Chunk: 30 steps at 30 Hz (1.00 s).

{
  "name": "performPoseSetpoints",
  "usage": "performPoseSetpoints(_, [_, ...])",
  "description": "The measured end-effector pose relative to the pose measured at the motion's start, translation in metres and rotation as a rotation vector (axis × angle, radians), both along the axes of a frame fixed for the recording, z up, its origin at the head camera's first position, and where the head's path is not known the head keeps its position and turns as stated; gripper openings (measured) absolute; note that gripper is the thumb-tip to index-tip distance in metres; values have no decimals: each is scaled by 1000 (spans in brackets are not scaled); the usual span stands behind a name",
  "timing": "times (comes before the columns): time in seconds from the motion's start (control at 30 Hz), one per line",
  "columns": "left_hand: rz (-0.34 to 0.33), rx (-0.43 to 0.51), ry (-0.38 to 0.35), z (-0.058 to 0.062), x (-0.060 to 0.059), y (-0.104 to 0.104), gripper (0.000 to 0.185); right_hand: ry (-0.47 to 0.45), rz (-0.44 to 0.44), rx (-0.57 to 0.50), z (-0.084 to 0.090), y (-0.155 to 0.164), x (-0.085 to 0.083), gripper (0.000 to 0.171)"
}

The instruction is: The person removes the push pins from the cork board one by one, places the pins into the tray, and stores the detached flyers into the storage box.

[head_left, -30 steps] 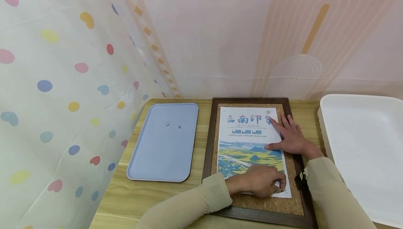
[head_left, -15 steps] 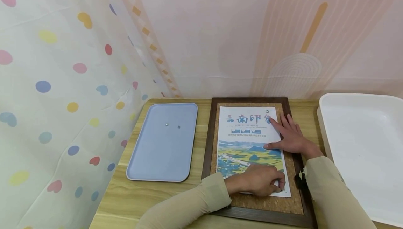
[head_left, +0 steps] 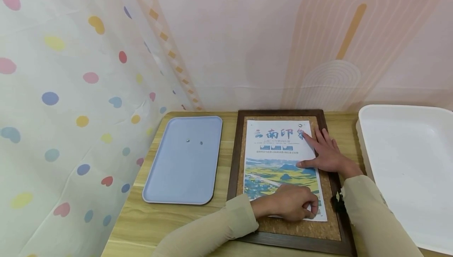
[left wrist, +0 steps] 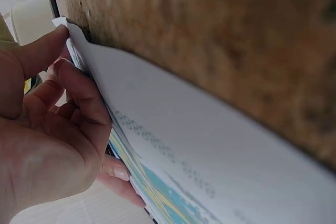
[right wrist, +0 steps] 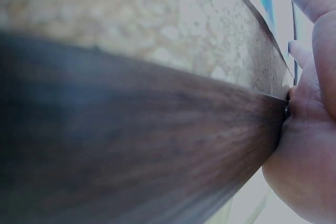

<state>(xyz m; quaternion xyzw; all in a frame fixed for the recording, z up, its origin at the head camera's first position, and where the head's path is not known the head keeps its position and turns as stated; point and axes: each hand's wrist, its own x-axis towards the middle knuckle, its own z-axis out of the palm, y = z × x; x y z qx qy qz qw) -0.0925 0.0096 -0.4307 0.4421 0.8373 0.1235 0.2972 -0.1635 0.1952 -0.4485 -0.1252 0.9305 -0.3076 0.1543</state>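
Observation:
A printed poster (head_left: 279,154) with a painted landscape lies on a cork board (head_left: 329,225) in a dark wooden frame. My left hand (head_left: 291,202) has its fingers curled at the poster's lower right corner. In the left wrist view the thumb (left wrist: 56,39) touches that corner, where the paper edge ripples, with the index finger (left wrist: 79,85) bent close beside it. What lies between those fingertips is hidden. My right hand (head_left: 327,155) rests spread on the poster's right edge and the frame. A silver tack (head_left: 300,125) sits in the poster's upper right corner.
Left of the frame a blue tray (head_left: 182,174) holds two small tacks, one of them a shiny silver tack (head_left: 188,140). A large white bin (head_left: 407,178) stands to the right. Patterned curtains rise behind the wooden table (head_left: 166,217) and along its left side.
My left fingertips have shifted slightly left at the lower right corner, and a dark speck seen by them earlier no longer shows. The right hand stays in place.

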Motion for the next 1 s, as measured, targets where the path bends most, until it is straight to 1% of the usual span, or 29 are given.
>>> performPoseSetpoints(0.23, [31, 27, -44, 0, 0, -2, 7, -2, -1, 1, 1, 0, 2, 113])
performPoseSetpoints(0.4, [47, 29, -49, 0, 1, -3, 6, 3, -2, -8, 1, -1, 2, 112])
performPoseSetpoints(0.5, [53, 39, -67, 0, 1, -4, 6, 5, -1, -10, 1, -1, 1, 112])
performPoseSetpoints(0.6, [55, 65, -110, 1, 0, -5, 7, 3, 0, -9, 1, -1, 2, 112])
performPoseSetpoints(0.77, [34, 121, -185, 1, -4, -9, 8, 4, -1, -9, 2, -2, 2, 112])
performPoseSetpoints(1.0, [20, 169, -234, 2, -7, -12, 9, 5, -2, -3, 2, -1, 2, 112])
